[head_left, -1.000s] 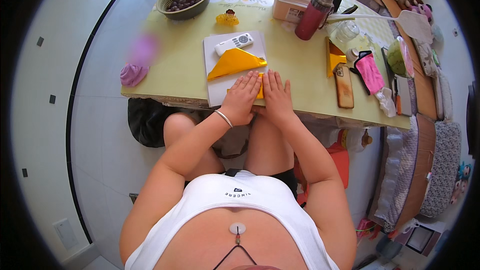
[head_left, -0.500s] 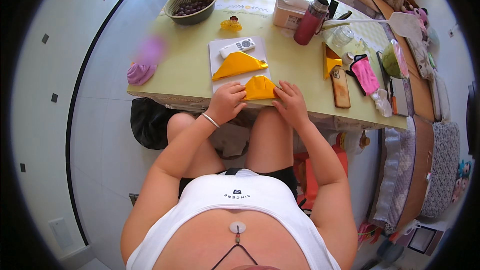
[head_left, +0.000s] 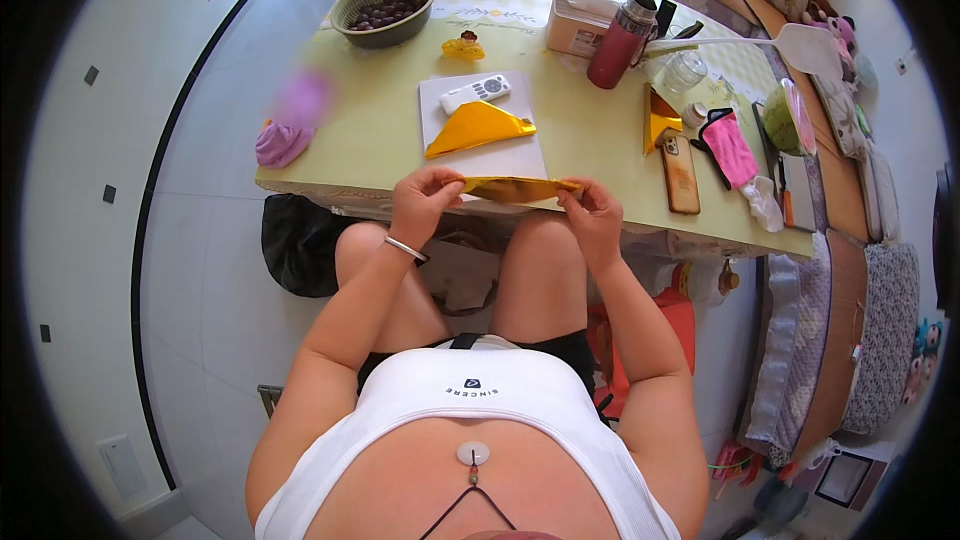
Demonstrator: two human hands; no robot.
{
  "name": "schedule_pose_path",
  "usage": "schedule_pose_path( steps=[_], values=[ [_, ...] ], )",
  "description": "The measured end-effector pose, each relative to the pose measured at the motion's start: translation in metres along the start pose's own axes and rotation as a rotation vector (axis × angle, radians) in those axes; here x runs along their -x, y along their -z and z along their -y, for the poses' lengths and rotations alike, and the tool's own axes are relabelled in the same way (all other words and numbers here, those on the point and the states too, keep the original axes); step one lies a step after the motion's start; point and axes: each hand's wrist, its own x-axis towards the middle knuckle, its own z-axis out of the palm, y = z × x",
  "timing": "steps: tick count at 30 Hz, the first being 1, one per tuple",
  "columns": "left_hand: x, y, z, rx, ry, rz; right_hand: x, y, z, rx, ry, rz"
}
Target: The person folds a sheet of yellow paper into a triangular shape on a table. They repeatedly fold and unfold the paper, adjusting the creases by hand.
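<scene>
Head view: so the folded gold paper (head_left: 513, 190) is at the table's (head_left: 350, 155) near edge, long axis running along it. Left hand (head_left: 424, 204) pinches its left end, right hand (head_left: 593, 221) its right; neither's nearer.

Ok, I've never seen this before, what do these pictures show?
There's no machine, only a person working bare-handed. Every picture comes from a fisheye camera on the head, looking down, which bends straight edges. The left hand and right hand pinch opposite ends of a folded gold sheet at the near edge of the table. Beyond it, another gold piece and a white remote lie on a pale board. Farther left is a basket of dark fruit; right, a red flask and a phone.
</scene>
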Motion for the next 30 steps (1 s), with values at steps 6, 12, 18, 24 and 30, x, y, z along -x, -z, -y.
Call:
schedule_pose_path(
  steps=[6, 12, 18, 24, 30],
  values=[
    [-0.008, 0.007, -0.012, 0.339, 0.156, -0.102, -0.010, -0.027, 0.040, -0.281, 0.002, -0.117],
    [-0.004, 0.002, -0.012, 0.298, 0.113, -0.120, -0.013, -0.033, 0.034, -0.169, 0.070, -0.206],
    [-0.001, 0.010, -0.011, 0.277, 0.069, -0.074, -0.010, -0.036, 0.034, -0.167, 0.102, -0.150],
    [0.002, 0.022, -0.016, 0.330, 0.074, 0.062, -0.007, -0.033, 0.035, -0.262, 0.076, -0.120],
    [0.001, 0.041, -0.016, 0.408, 0.040, 0.252, -0.011, -0.032, 0.035, -0.276, -0.019, -0.118]
  ],
)
